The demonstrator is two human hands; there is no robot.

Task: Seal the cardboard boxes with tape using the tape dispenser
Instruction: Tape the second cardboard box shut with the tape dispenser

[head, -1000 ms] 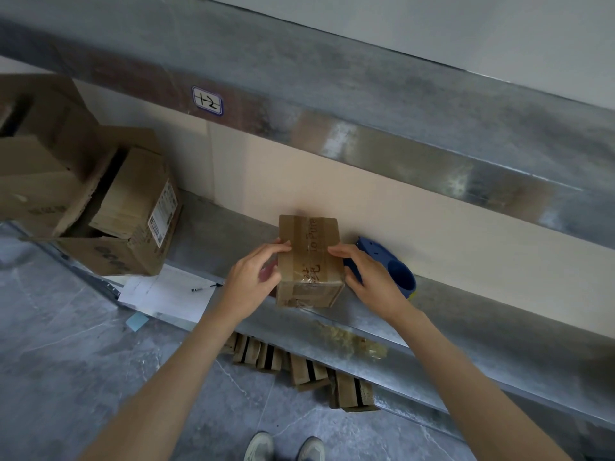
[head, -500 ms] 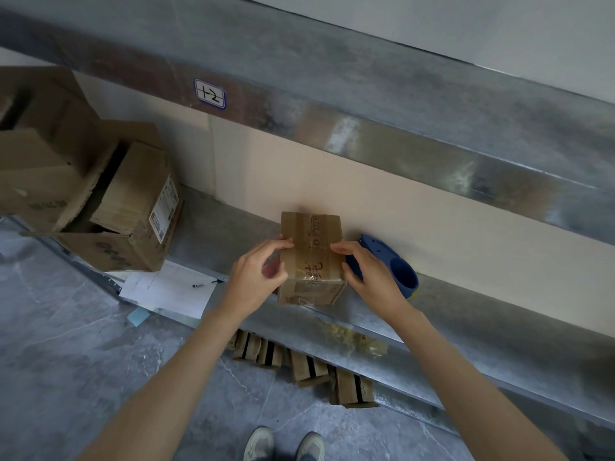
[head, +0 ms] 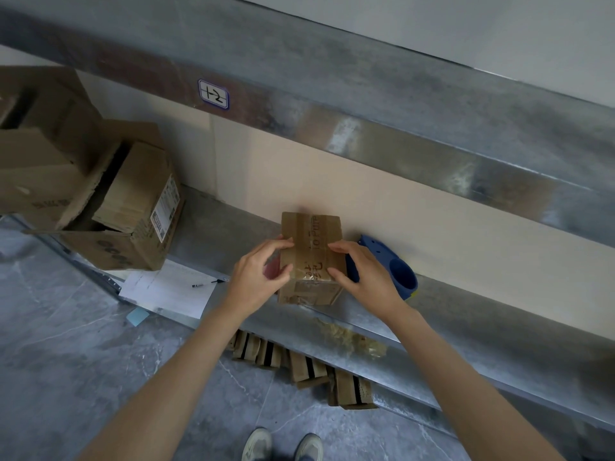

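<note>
- The small cardboard box (head: 311,257) stands on the metal shelf (head: 213,227) against the beige back panel, a strip of tape (head: 303,239) already running over its top and down the near face
- Over the last second almost nothing has shifted: the box has kept its place and both hands have stayed on it
- The left hand (head: 263,274) grips the box's left side with curled fingers and thumb; the right hand (head: 362,274) holds the right side the same way, fingertips on the top by the tape's edge
- The blue tape dispenser (head: 397,269) lies untouched just behind the right hand
- This looks like smoothing or checking the seal, not laying new tape; more small boxes (head: 299,361) wait on the floor under the shelf
</note>
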